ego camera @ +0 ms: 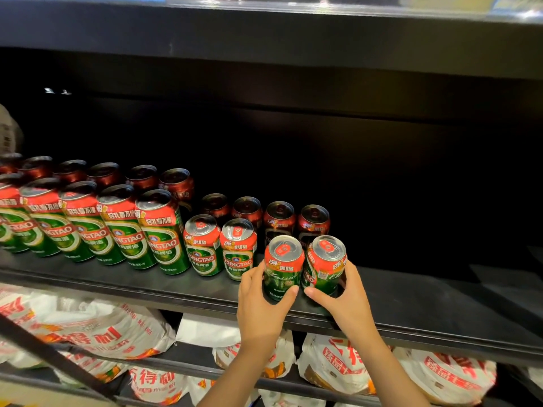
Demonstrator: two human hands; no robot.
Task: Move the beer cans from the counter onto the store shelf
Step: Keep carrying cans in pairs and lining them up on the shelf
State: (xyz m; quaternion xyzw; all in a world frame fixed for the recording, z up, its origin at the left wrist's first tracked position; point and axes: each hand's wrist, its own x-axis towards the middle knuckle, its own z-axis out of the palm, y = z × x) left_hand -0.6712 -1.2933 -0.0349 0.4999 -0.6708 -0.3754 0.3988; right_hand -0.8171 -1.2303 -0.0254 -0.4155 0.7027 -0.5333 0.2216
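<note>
My left hand [261,304] grips a short green and red beer can [282,265] near the front edge of the dark shelf [426,306]. Right beside it, my right hand [343,298] grips a second short can [324,264], which tilts slightly right. Both cans sit low over the shelf board; whether they touch it is unclear. To their left stand two short cans [220,248] of the same kind, then a row of several tall green cans [123,230]. Further short cans [293,220] stand behind in shadow.
The shelf board stretches bare and dark to the right of my hands. A black upper shelf [264,33] hangs overhead. White printed bags [97,327] fill the lower shelf beneath. A dark diagonal bar [44,348] crosses the lower left.
</note>
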